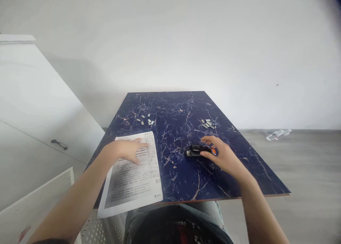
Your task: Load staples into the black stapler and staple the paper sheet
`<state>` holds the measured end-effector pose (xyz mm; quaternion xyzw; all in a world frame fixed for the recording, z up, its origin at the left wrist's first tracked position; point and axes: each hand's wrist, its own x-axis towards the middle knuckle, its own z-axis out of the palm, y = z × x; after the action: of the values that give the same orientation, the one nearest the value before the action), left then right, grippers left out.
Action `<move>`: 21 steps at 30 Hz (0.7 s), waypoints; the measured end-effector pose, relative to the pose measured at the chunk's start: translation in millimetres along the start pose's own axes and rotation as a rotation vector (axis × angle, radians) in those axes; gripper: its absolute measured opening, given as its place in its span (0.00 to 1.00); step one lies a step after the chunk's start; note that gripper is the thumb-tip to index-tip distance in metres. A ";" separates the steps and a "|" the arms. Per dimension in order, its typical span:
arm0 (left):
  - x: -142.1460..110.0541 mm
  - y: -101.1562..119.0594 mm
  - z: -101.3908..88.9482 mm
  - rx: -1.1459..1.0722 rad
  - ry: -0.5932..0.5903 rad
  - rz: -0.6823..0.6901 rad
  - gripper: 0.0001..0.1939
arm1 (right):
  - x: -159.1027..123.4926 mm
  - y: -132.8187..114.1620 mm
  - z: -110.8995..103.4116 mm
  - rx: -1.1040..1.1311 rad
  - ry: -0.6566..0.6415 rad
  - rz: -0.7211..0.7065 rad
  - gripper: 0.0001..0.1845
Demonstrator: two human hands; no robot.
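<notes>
My left hand lies with spread fingers on a printed sheet of paper at the table's left side. The sheet is covered in text, and its lower left corner hangs past the near edge. A black stapler with an orange patch at its rear lies on the tabletop, its front pointing left. My right hand grips its rear half, the thumb on the near side and the fingers over the far side. Beyond the hands are two loose groups of staple strips, left and right.
The dark blue marbled table reaches toward a white wall. A white cabinet with a dark handle stands at the left. Below it is a white perforated surface. A clear plastic item lies on the floor at right.
</notes>
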<state>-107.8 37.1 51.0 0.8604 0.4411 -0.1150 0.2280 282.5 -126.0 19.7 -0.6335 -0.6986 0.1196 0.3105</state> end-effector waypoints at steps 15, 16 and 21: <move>31.9 95.5 -0.7 -0.272 0.228 0.257 0.21 | 33.1 28.3 18.6 -0.003 -0.100 0.093 0.16; 45.9 92.5 4.6 -0.338 0.223 0.253 0.18 | 41.0 24.5 21.2 -0.017 -0.093 0.091 0.15; 94.1 69.6 31.2 -0.549 0.216 0.302 0.15 | 82.2 15.7 35.9 -0.041 -0.080 0.074 0.09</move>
<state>3.7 52.9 6.5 0.8297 0.3448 0.1352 0.4175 273.8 -36.3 6.2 -0.6598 -0.6888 0.1420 0.2647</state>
